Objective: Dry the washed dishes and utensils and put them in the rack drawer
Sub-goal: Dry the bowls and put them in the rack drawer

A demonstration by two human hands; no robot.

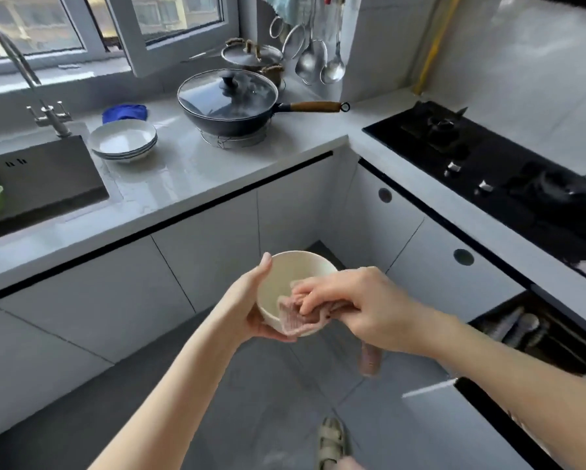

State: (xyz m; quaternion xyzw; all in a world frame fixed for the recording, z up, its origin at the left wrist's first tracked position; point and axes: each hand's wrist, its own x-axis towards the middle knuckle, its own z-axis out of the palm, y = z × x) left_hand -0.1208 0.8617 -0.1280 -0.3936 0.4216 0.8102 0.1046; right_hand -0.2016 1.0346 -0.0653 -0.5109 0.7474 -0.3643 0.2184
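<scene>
Low in the view, toward 6 o'clock, the left hand [247,303] cups a cream bowl [285,276] from its 9 o'clock side, thumb hooked over the rim and fingers curled beneath. The bowl is tilted and held above the floor, clear of the bench [200,171]. The right hand [359,300] comes in from 3 o'clock, fingers curled round a pink cloth [295,322] pressed inside the bowl, with one end of the cloth hanging below the wrist. At 4 o'clock the rack drawer [539,330] stands open with utensils inside. At 10 o'clock a stack of white dishes [123,139] sits on the bench beside the sink [40,178]. A lidded wok [227,103] stands at 12 o'clock.
</scene>
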